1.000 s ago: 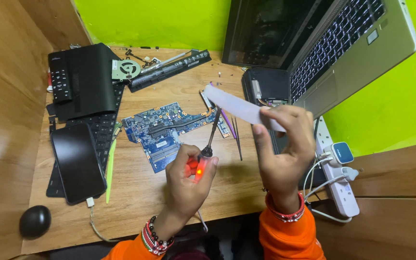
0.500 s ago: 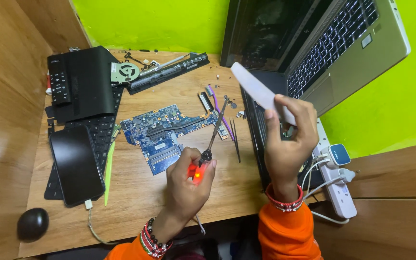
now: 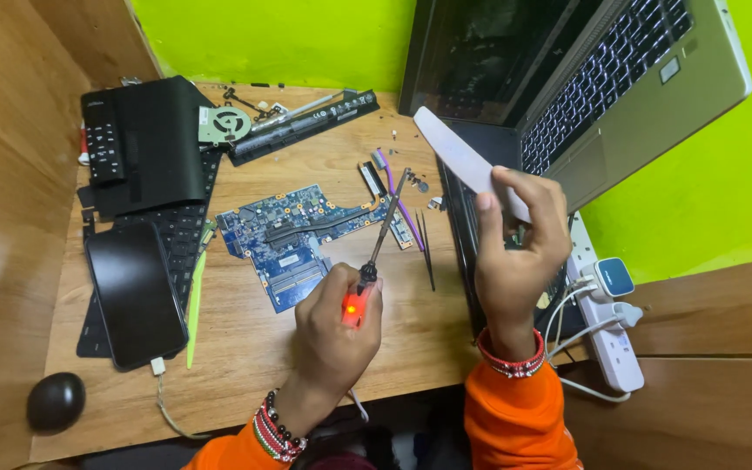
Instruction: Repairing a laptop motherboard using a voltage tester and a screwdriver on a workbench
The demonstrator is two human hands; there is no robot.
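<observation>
- Left hand (image 3: 334,326) is closed in a fist round the red handle of a screwdriver (image 3: 374,261); a lit orange spot shows on the handle between the fingers.
- Screwdriver shaft is angled up and to the right; its tip is seen over the desk near the purple cable (image 3: 398,196), at the right end of the blue circuit board (image 3: 306,239). Contact with anything cannot be told.
- Right hand (image 3: 515,252) is raised above the desk edge, fingers and thumb pinched on a flat white pry strip (image 3: 463,161).
- Strip is tilted, its free end pointing up-left, in front of the dark screen of an open grey laptop (image 3: 637,96).
- Circuit board is laid flat on the wooden desk (image 3: 245,348), just above the left hand, with a dark heat pipe across it.
- Black tweezers (image 3: 426,252) are laid just right of the board, near the screwdriver shaft.
- On the left: a black phone (image 3: 132,292) with a cable plugged in, resting on a detached black keyboard (image 3: 171,231); a yellow-green stick (image 3: 195,305) beside it.
- Further back: a black cover panel (image 3: 145,144), a round fan (image 3: 224,124), a long black battery (image 3: 306,130).
- A black mouse (image 3: 56,400) is at the lower left corner.
- A white power strip (image 3: 607,339) with plugs is to the right of the right wrist.
- Orange sleeves and beaded bracelets are seen on both wrists.
</observation>
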